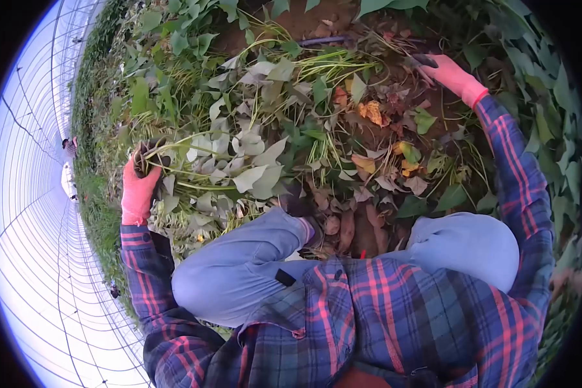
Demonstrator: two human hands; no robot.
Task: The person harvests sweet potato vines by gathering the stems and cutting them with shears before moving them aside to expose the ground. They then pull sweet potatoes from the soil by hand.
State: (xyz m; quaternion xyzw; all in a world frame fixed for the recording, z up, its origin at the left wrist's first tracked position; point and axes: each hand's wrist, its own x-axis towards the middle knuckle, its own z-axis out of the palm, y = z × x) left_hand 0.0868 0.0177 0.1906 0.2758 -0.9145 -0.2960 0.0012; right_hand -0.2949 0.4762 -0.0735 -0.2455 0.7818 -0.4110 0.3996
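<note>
Bare soil (304, 22) opens between green leaf edges (394, 6); my left hand (141, 184) closes around leafy stems (204, 185), my right hand (441, 72) reaches outward, partly open, any hold unclear.

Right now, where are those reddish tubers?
In the head view, the reddish tubers lie just below centre, between the person's left shoe and right knee, close to the plaid shirt.

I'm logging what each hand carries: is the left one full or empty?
Full: the gloved left hand is curled around leafy stems, which stick out between its thumb and fingers.
</note>
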